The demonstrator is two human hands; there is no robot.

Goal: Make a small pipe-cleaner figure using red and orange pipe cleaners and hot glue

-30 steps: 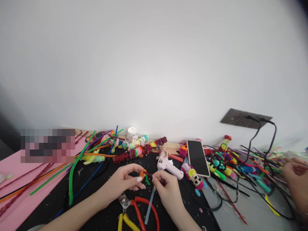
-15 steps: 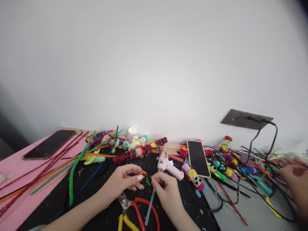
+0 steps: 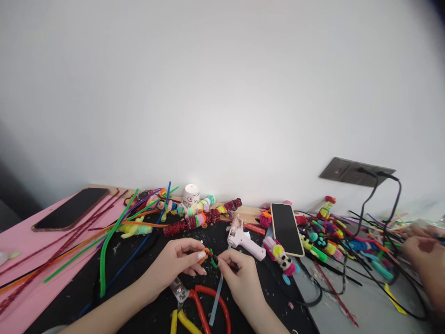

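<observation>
Both of the person's hands meet low in the middle of the black work mat [image 3: 114, 283], and between them sits a small twist of fuzzy pipe cleaner, orange with a green curl and a dark bit [image 3: 210, 256]. The left hand [image 3: 174, 264] comes in from the left with its thumb and forefinger closed on the orange end; its other fingers are loosely curled, the white-painted nails showing. The right hand [image 3: 241, 276] comes in from the right and pinches the dark end with its fingertips, palm turned down.

The little piece lies across the gap between the two hands, its long axis running roughly left to right, tilted slightly down toward the right hand. Neither hand is nearer: each grips one end, and the piece hangs just above the mat, not resting on it.

Directly below the hands lie red-handled pliers [image 3: 203, 304] and a pale glue stick [image 3: 217, 297], close to the wrists but untouched. A pink hot-glue gun [image 3: 243, 241] lies just beyond the right hand, nozzle pointing back toward the wall. A smartphone with a dark screen [image 3: 285, 228] lies farther right among the coloured scraps. At the far right edge, another person's hands [image 3: 422, 246] work in a separate heap of pipe cleaners, well apart.
</observation>
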